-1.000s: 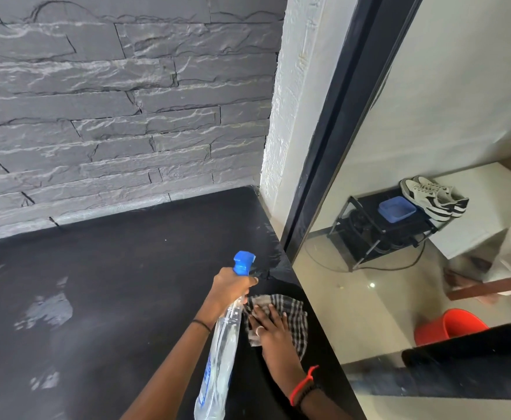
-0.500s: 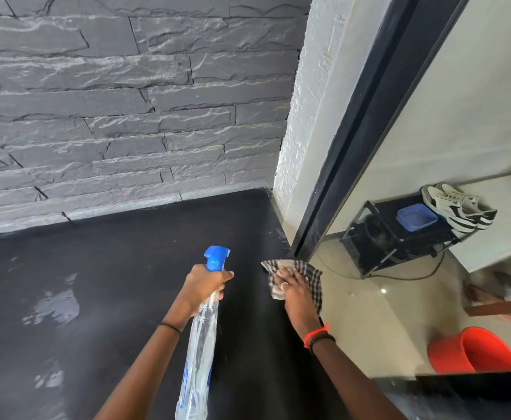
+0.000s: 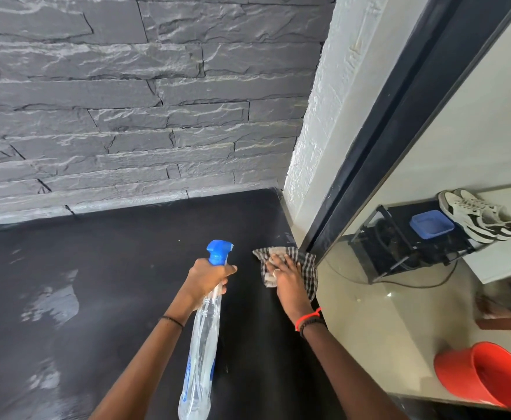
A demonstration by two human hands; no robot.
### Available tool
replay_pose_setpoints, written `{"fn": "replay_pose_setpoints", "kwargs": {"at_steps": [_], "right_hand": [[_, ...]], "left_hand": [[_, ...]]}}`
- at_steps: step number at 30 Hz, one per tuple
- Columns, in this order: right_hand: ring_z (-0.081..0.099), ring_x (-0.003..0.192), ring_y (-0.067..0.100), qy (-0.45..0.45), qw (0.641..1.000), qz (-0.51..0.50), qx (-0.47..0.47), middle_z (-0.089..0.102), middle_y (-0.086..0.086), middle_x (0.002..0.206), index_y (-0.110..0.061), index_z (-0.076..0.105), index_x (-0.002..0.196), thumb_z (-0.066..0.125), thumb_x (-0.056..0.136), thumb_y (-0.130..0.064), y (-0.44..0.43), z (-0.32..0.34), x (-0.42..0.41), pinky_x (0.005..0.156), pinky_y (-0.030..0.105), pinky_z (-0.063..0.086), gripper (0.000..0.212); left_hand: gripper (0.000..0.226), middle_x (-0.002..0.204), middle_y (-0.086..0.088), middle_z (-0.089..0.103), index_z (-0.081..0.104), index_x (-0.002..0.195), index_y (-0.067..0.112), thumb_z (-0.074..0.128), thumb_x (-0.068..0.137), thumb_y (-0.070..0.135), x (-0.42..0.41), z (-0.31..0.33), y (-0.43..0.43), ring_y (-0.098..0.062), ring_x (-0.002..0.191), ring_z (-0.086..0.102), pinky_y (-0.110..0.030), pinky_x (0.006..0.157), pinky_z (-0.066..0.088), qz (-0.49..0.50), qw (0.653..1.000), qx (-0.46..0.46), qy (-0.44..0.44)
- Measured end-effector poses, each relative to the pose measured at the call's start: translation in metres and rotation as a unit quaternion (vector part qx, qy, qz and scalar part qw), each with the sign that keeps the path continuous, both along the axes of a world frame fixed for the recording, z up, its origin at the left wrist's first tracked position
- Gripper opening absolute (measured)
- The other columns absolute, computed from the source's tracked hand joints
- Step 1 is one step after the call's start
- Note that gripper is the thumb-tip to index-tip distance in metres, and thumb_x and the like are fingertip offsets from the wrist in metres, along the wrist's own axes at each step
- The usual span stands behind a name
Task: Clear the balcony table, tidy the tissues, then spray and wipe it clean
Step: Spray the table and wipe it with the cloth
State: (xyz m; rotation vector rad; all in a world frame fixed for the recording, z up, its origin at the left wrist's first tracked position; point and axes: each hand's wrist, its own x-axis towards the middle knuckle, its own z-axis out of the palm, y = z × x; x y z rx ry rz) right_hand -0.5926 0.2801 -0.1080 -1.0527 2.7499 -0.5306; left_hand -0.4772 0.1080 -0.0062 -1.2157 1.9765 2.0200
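Note:
The black table top [image 3: 121, 268] fills the lower left, with wet streaks on its left part. My left hand [image 3: 207, 277] grips the neck of a clear spray bottle [image 3: 201, 356] with a blue nozzle, held above the table with the nozzle pointing away from me. My right hand [image 3: 287, 275] lies flat on a checked cloth [image 3: 307, 262], pressing it onto the table near the right edge and the far right corner.
A grey stone wall [image 3: 127, 101] backs the table; a white pillar and a black door frame [image 3: 399, 122] stand at its right. Below on the floor are a red bucket [image 3: 484, 374], a black rack [image 3: 405, 244] with a blue tub, and white shoes [image 3: 478, 215].
My right hand has slid the cloth away from me along the table's right edge toward the far corner. The spray bottle has stayed in my left hand, shifted slightly left.

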Motion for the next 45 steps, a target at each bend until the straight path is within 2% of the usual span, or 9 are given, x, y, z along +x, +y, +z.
{"fn": "replay_pose_setpoints", "kwargs": {"at_steps": [5, 11, 20, 25, 29, 32, 36, 40, 45], "right_hand": [[0.027, 0.141, 0.028, 0.013, 0.999, -0.049, -0.004, 0.043, 0.001, 0.146, -0.011, 0.054, 0.132, 0.044, 0.075, 0.022, 0.028, -0.008, -0.009, 0.118, 0.031, 0.013, 0.067], [0.054, 0.122, 0.032, 0.038, 0.999, -0.028, 0.011, 0.061, 0.001, 0.128, -0.013, 0.069, 0.113, 0.074, 0.053, 0.017, 0.021, -0.009, 0.036, 0.097, 0.05, 0.047, 0.068], [0.019, 0.143, 0.028, 0.007, 0.999, 0.042, -0.01, 0.039, 0.002, 0.149, -0.011, 0.05, 0.135, 0.038, 0.086, 0.016, -0.063, 0.007, -0.05, 0.119, 0.036, 0.014, 0.057], [0.031, 0.138, 0.029, -0.007, 1.0, -0.022, -0.012, 0.044, 0.004, 0.145, -0.01, 0.058, 0.128, 0.04, 0.089, 0.009, -0.054, -0.003, -0.1, 0.117, 0.032, 0.018, 0.047], [0.03, 0.139, 0.025, -0.005, 0.997, -0.079, -0.025, 0.04, 0.007, 0.147, -0.009, 0.053, 0.133, 0.047, 0.091, 0.001, -0.035, -0.006, -0.069, 0.118, 0.038, 0.018, 0.043], [0.035, 0.136, 0.032, 0.016, 0.994, -0.079, -0.071, 0.051, 0.009, 0.138, -0.005, 0.062, 0.122, 0.05, 0.085, 0.012, -0.036, -0.007, -0.043, 0.113, 0.045, 0.031, 0.042], [0.036, 0.134, 0.038, 0.022, 0.998, -0.058, -0.025, 0.052, 0.01, 0.138, -0.001, 0.061, 0.121, 0.047, 0.085, 0.014, -0.056, -0.002, -0.066, 0.113, 0.044, 0.03, 0.042], [0.038, 0.129, 0.04, 0.015, 0.992, -0.123, 0.013, 0.051, 0.017, 0.134, 0.001, 0.064, 0.112, 0.037, 0.087, 0.004, -0.099, 0.004, -0.119, 0.107, 0.051, 0.034, 0.036], [0.034, 0.131, 0.042, 0.028, 0.988, -0.131, 0.077, 0.045, 0.02, 0.139, 0.002, 0.054, 0.126, 0.037, 0.092, 0.0, -0.155, 0.015, -0.138, 0.11, 0.054, 0.025, 0.038]], "left_hand": [[0.022, 0.053, -0.001, 0.043, 0.049, 0.074, 0.009, 0.069, 0.082, 0.012, 0.0, -0.001, -0.007, -0.011, 0.045, 0.045, -0.026, 0.05, 0.044, 0.011, 1.0, 0.005, 0.0], [0.02, 0.058, -0.003, 0.045, 0.05, 0.078, 0.009, 0.069, 0.083, 0.013, -0.001, 0.003, -0.019, -0.012, 0.049, 0.048, -0.027, 0.053, 0.045, 0.017, 1.0, 0.003, 0.011], [0.021, 0.058, -0.004, 0.047, 0.05, 0.075, 0.008, 0.068, 0.084, 0.016, 0.005, 0.002, -0.032, -0.014, 0.048, 0.05, -0.028, 0.053, 0.046, 0.034, 0.999, -0.017, 0.0], [0.024, 0.053, -0.002, 0.045, 0.049, 0.07, 0.01, 0.068, 0.083, 0.012, 0.01, 0.001, -0.042, -0.012, 0.046, 0.047, -0.027, 0.052, 0.044, 0.063, 0.998, -0.004, 0.007], [0.021, 0.053, -0.001, 0.046, 0.05, 0.073, 0.008, 0.068, 0.083, 0.011, 0.012, 0.001, -0.054, -0.011, 0.046, 0.047, -0.027, 0.051, 0.045, 0.073, 0.997, 0.003, 0.013], [0.021, 0.05, 0.001, 0.046, 0.05, 0.072, 0.009, 0.069, 0.082, 0.01, 0.012, 0.0, -0.066, -0.011, 0.045, 0.047, -0.027, 0.051, 0.044, 0.089, 0.996, 0.011, 0.023], [0.021, 0.05, 0.001, 0.045, 0.05, 0.073, 0.008, 0.07, 0.081, 0.009, 0.014, 0.001, -0.078, -0.011, 0.045, 0.045, -0.027, 0.05, 0.043, 0.113, 0.993, 0.022, 0.038], [0.022, 0.047, 0.003, 0.045, 0.05, 0.072, 0.01, 0.07, 0.082, 0.008, 0.028, 0.001, -0.091, -0.011, 0.045, 0.045, -0.027, 0.05, 0.043, 0.134, 0.99, 0.024, 0.047], [0.021, 0.051, 0.001, 0.047, 0.05, 0.072, 0.011, 0.068, 0.083, 0.012, 0.059, 0.001, -0.107, -0.01, 0.047, 0.047, -0.026, 0.049, 0.043, 0.156, 0.987, -0.002, 0.034]]}}
